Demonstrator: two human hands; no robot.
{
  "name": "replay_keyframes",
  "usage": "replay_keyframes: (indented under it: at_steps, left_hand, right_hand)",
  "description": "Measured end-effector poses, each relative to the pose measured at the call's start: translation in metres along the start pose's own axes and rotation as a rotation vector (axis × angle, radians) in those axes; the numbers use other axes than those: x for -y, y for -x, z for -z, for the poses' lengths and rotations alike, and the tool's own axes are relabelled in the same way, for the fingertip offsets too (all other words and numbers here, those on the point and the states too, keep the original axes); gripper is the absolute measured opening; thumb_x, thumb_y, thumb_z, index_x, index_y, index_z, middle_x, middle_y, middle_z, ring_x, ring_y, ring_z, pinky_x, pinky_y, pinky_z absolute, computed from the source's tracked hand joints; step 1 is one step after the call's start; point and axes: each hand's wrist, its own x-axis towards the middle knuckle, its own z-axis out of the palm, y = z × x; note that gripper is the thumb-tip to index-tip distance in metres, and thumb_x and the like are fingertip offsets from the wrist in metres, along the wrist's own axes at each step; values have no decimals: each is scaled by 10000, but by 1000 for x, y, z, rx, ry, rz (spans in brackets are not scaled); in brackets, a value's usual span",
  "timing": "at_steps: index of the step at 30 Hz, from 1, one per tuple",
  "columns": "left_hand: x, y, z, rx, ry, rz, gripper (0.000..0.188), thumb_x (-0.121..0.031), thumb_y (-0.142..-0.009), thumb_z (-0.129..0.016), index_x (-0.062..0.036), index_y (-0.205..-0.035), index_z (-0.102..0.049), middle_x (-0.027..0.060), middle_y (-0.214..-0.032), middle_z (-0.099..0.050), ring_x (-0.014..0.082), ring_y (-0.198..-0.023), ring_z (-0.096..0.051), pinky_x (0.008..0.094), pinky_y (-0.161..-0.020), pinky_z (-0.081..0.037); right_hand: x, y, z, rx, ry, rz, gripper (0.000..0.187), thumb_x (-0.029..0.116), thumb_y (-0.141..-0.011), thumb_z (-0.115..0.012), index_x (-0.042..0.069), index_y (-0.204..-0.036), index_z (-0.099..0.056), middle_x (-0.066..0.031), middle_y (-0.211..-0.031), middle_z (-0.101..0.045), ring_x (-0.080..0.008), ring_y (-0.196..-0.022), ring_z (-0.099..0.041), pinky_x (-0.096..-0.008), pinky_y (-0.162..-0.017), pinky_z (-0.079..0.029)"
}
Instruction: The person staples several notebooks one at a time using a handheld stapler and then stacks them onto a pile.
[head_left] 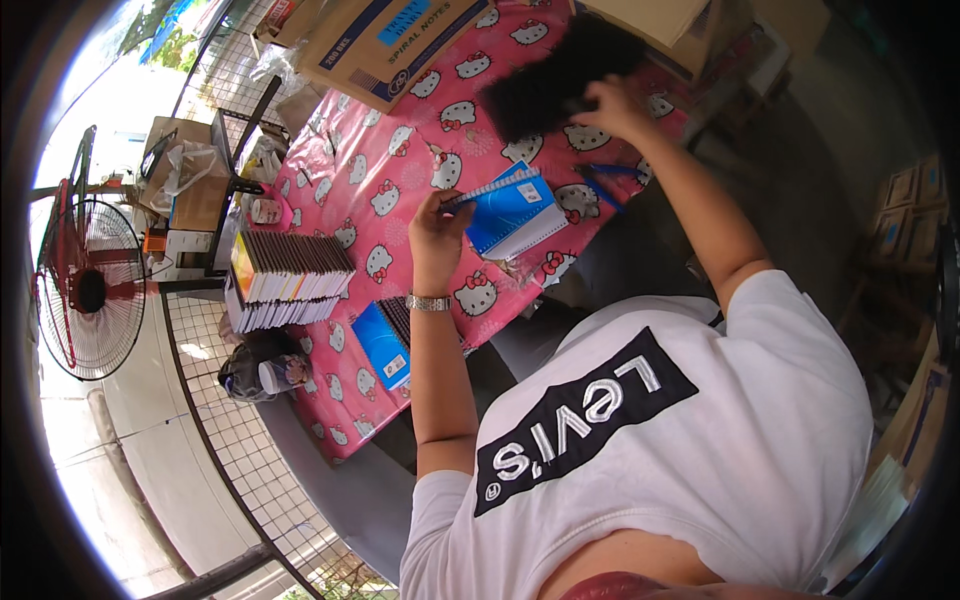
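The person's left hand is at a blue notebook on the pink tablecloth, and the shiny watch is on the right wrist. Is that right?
Not quite: the head view shows the shiny watch on the left wrist, not the right. The left hand is indeed at a blue notebook on the pink tablecloth.

Noted left of the pink-covered worktop (378, 262): a caged electric fan (90, 290) and a wire-grid screen (235, 440), with strong daylight beyond. Recorded right of the worktop: grey floor (825, 120) in deep shade.
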Motion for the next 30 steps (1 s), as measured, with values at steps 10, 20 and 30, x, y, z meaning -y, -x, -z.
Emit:
replay_keyframes:
  at_steps: [10,20,30]
  left_hand:
    - [24,30,-16,-256,200,64,201,-128,-973,-609,50,-1067,-612,65,-912,-658,122,-733,-649,257,-600,-577]
    - [18,36,-28,-307,208,24,178,-51,-935,-647,55,-1077,-628,54,-866,-683,97,-737,-653,241,-634,-549]
    - [25,37,-36,-384,69,-150,186,37,-881,-658,39,-1066,-680,69,-894,-697,100,-776,-653,236,-663,-530]
  right_hand:
    - [-13,127,-70,-90,9,391,631,333,-811,-733,23,-1318,-519,-185,-1289,-538,-371,-1207,-486,-476,-1030,-399]
    - [91,134,26,-125,-598,574,532,166,-762,-753,54,-1261,-605,-122,-1219,-612,-305,-1143,-555,-415,-1014,-425]
    - [131,130,25,119,-628,636,508,164,-765,-746,20,-1236,-623,-115,-1150,-645,-273,-1018,-606,-390,-921,-482]
